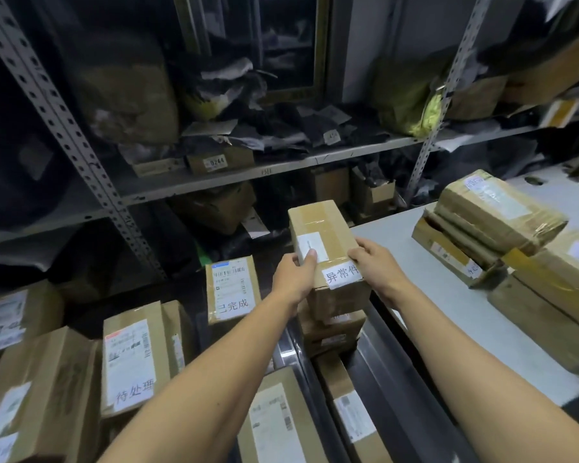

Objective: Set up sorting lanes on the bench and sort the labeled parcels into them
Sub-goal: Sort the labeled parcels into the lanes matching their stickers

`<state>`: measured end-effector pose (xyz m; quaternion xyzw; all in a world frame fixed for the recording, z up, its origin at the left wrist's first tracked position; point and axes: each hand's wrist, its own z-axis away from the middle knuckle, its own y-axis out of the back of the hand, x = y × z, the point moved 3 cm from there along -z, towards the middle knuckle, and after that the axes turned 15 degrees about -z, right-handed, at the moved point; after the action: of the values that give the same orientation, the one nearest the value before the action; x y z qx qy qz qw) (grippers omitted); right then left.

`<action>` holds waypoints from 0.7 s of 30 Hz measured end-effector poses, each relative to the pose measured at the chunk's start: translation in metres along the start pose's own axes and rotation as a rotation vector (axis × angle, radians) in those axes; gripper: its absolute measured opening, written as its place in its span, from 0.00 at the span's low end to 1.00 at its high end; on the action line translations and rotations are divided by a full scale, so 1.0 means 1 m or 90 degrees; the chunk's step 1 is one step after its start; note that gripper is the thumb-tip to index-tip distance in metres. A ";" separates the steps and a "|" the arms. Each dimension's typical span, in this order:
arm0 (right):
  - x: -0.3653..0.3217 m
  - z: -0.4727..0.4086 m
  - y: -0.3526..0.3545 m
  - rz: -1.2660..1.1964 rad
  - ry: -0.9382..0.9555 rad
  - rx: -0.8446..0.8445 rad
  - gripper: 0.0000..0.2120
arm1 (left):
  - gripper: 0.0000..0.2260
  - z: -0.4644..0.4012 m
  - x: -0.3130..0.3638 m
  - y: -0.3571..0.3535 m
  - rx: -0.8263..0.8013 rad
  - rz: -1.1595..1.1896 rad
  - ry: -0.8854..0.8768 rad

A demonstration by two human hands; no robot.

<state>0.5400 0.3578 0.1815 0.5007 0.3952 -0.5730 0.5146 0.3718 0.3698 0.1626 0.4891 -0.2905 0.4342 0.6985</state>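
Lanes labeled, partly filled. Left hand [293, 279] and right hand [378, 265] grip 异常件 parcel [328, 248], fingers curled round edges; unsorted stack [482, 225] at 2 o'clock remains.

Both hands hold one taped cardboard box [325, 242] at the middle of the view, the left hand [293, 279] gripping its left edge with the thumb on a small white label [311, 247], the right hand [375, 262] gripping its right edge; the box sits on top of a stack of boxes [331, 325] and bears a handwritten paper tag [342, 275]. To the left lie more labelled boxes, one tagged box [233, 289] just beside the left wrist; to the right a white table [448, 295] carries a pile of parcels [492, 222]; behind stands a metal shelf [214, 175] crowded with bags and cartons.
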 end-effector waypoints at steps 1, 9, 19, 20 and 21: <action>0.007 -0.003 0.002 0.004 -0.006 0.004 0.10 | 0.22 -0.003 -0.004 -0.004 -0.006 -0.005 0.003; 0.045 -0.009 0.006 0.064 -0.038 -0.006 0.14 | 0.24 -0.008 -0.027 -0.021 -0.037 -0.070 0.026; 0.011 0.006 -0.002 0.183 0.034 0.045 0.22 | 0.31 0.006 -0.015 -0.001 0.001 -0.097 0.002; 0.005 0.010 -0.003 0.195 0.039 0.054 0.24 | 0.32 0.010 -0.012 0.005 0.010 -0.105 -0.006; -0.001 0.015 -0.006 0.203 0.048 0.060 0.26 | 0.32 0.013 -0.008 0.011 0.014 -0.106 -0.016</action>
<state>0.5316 0.3443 0.1849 0.6018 0.3024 -0.4831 0.5596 0.3585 0.3562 0.1650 0.5243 -0.2529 0.3716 0.7232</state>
